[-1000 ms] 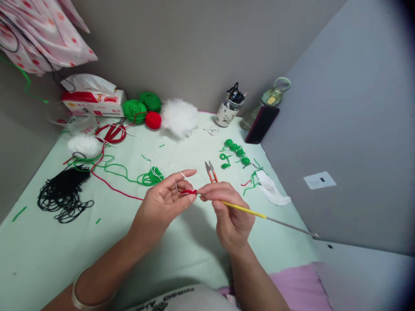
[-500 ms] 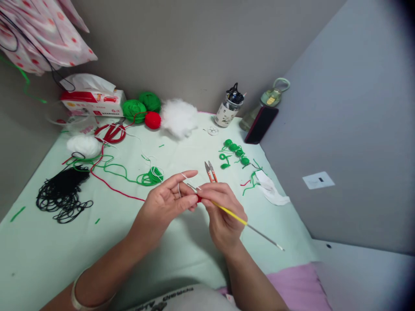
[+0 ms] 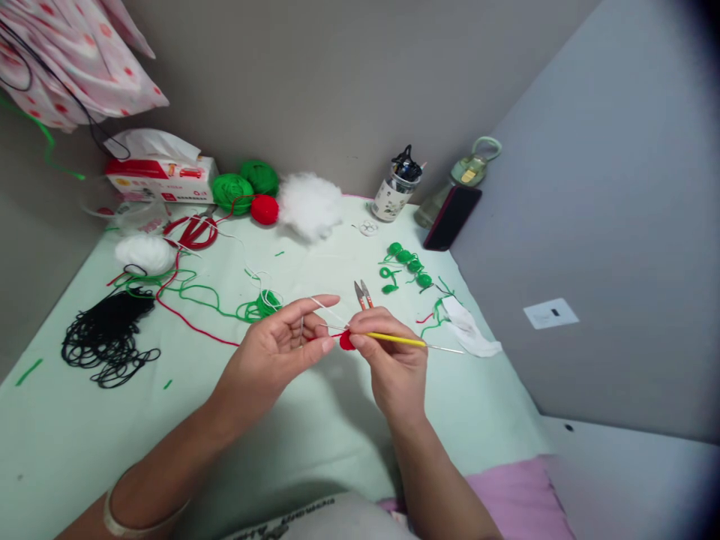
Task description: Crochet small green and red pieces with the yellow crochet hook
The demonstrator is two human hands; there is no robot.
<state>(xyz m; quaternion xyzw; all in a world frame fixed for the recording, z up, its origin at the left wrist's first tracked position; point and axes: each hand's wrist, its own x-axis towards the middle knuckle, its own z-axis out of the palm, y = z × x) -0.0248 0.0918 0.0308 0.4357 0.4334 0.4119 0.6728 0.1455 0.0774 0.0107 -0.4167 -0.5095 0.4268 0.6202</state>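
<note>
My right hand [image 3: 397, 352] grips a yellow-handled crochet hook [image 3: 397, 340], its metal tip pointing left toward my other hand. A small round red crochet piece [image 3: 347, 341] sits at my right fingertips, just under the hook. White yarn [image 3: 323, 306] stretches from my raised left index finger to the hook tip. My left hand [image 3: 281, 341] has the yarn looped through its curled fingers, with the thumb reaching toward the red piece. A red strand [image 3: 196, 328] runs across the table to behind my left hand. Thread snips [image 3: 363, 294] lie just beyond my hands.
Black yarn [image 3: 106, 337], red-handled scissors [image 3: 191, 231], a white yarn ball [image 3: 145, 253] and a tissue pack [image 3: 163, 176] are on the left. Green balls [image 3: 233, 193], a red ball [image 3: 264, 210] and white stuffing [image 3: 310, 206] line the back. Small green crochet pieces [image 3: 403, 256] and a phone [image 3: 453, 217] are right.
My left hand has drawn slightly left, away from the red piece, which now shows more at my right fingertips. The hook has swung from slanting to nearly level.
</note>
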